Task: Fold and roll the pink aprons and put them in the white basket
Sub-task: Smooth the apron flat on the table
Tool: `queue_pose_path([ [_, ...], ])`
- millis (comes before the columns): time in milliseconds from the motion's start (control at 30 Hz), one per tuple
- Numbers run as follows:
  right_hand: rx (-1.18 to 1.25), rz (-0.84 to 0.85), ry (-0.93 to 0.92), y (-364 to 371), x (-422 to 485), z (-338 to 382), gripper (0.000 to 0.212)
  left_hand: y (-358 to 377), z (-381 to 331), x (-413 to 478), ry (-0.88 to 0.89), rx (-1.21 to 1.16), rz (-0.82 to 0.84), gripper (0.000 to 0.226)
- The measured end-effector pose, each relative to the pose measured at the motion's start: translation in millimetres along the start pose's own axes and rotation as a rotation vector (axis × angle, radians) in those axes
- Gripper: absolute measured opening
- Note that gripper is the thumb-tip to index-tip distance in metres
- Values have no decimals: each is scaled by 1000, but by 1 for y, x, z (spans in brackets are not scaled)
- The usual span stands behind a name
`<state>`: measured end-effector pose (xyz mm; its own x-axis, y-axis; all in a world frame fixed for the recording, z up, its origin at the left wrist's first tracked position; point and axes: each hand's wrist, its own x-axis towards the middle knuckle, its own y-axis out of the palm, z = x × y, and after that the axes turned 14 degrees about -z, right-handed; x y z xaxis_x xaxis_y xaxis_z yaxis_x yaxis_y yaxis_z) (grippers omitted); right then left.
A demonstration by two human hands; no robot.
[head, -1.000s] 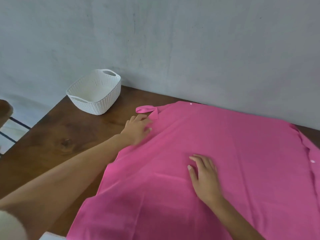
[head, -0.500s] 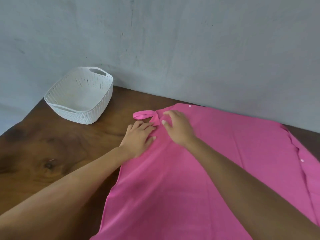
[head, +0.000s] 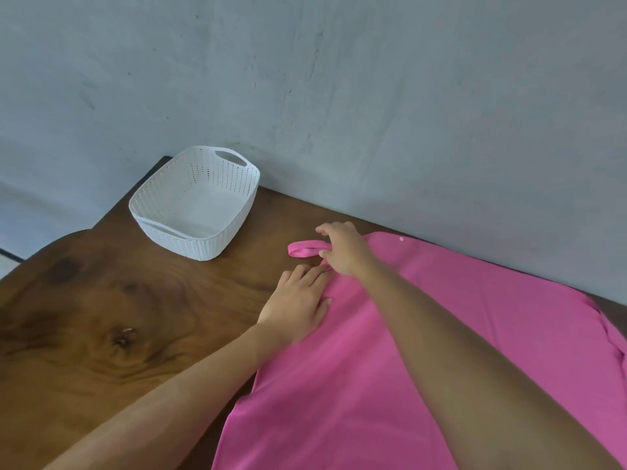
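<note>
1. Pink apron [head: 441,334] is covering the table's [head: 101,317] right side; basket [head: 203,247] at far-left corner.
2. We're pinning it, left hand [head: 298,303] flat, right hand [head: 342,252] pinching the strap [head: 303,248], ideally folding it inward smoothly.

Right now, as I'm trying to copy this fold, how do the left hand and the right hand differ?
The left hand lies flat with straight fingers on the edge of the apron; the right hand has curled fingers pinching the strap loop. The left hand sits nearer the camera, the right hand farther, toward the wall. Both rest at the same corner of the apron.
</note>
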<state>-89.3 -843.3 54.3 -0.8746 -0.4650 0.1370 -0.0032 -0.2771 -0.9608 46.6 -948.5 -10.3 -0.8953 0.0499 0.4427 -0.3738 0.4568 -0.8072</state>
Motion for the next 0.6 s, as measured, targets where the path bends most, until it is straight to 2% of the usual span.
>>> queue_pose_path([
  [167,-6,6,17,-2,14,4,26,0,1,1,-11,-22,-22,54],
  [367,155,-84,109,-28,12,-11,14,-5,11,15,-197,-245,-42,50],
  [500,280,-181,182,-38,1,-24,9,-13,21,33,-317,-154,-52,51],
  [600,381,-248,169,-38,-17,-31,5,-17,31,50,-401,-131,-7,53],
])
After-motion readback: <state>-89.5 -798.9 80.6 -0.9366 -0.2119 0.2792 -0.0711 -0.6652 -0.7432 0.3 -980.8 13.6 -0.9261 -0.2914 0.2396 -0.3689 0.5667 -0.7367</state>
